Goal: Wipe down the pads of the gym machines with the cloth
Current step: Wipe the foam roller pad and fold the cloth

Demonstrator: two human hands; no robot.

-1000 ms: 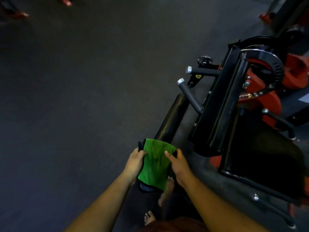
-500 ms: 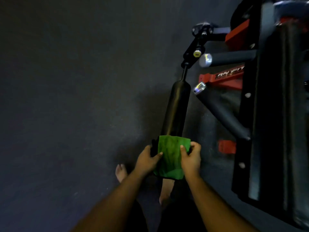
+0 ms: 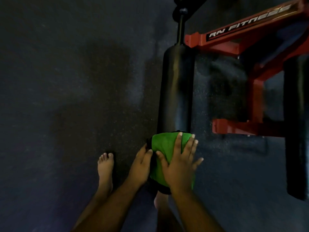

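- Covering the near end of the black roller pad (image 3: 176, 87), the green cloth (image 3: 163, 148) is draped over the cylinder's top and hangs down toward the person.
- Roller pad: long, dark, running away from the viewer; its far end narrows to a black metal rod (image 3: 181, 27) that joins a black bracket at the top edge of the view.
- Right hand (image 3: 178, 166): laid flat on the cloth, palm down, fingers (image 3: 178, 144) straight and spread wide, the tips reaching the cloth's far edge; the little finger sticks out to the right, off the cloth.
- Left hand (image 3: 140, 166): against the left side of the pad's near end, just beside the cloth's edge, the thumb meeting the cloth near the right thumb; whether its fingers curl round the pad cannot be told, as they are hidden behind it.
- Both forearms come up from the bottom edge, close together.
- Red machine frame (image 3: 234, 37): to the right of the pad, a slanted bar with white lettering reading "RN FITNESS", and a lower red bar (image 3: 237, 127) near the floor.
- Another dark upright pad (image 3: 296, 124) stands at the far right edge.
- Dark speckled floor (image 3: 66, 97) lies under it all; a bare foot (image 3: 105, 169) rests on it left of the hands, and part of another foot shows below the cloth.
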